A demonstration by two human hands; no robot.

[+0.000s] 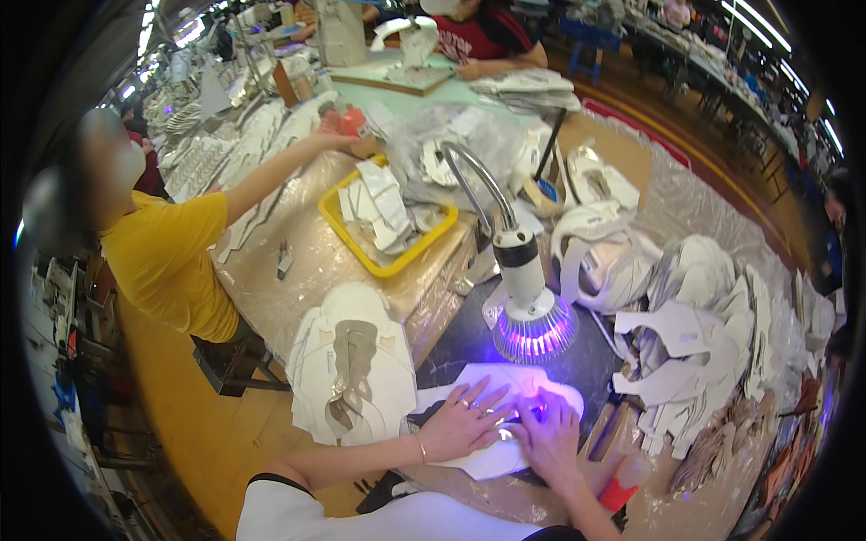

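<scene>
A white shoe upper piece (494,463) lies on a dark work pad (448,350) right in front of me, lit purple by a lamp (534,332) on a bent metal neck. My left hand (462,422), wearing rings, rests flat on the piece with its fingers spread. From the right, my right hand (550,439) bends over the same piece, its fingers close together at the bright spot under the lamp. Glare there hides the fingertips and any small detail between them. To the left of my hands is a stack of white upper pieces (311,370).
A yellow basket (397,266) of white pieces stands beyond the stack, near small nippers (285,259). White uppers (686,343) pile up at the right. A red-capped bottle (622,487) is by my right forearm. A co-worker in yellow (171,257) reaches across at left.
</scene>
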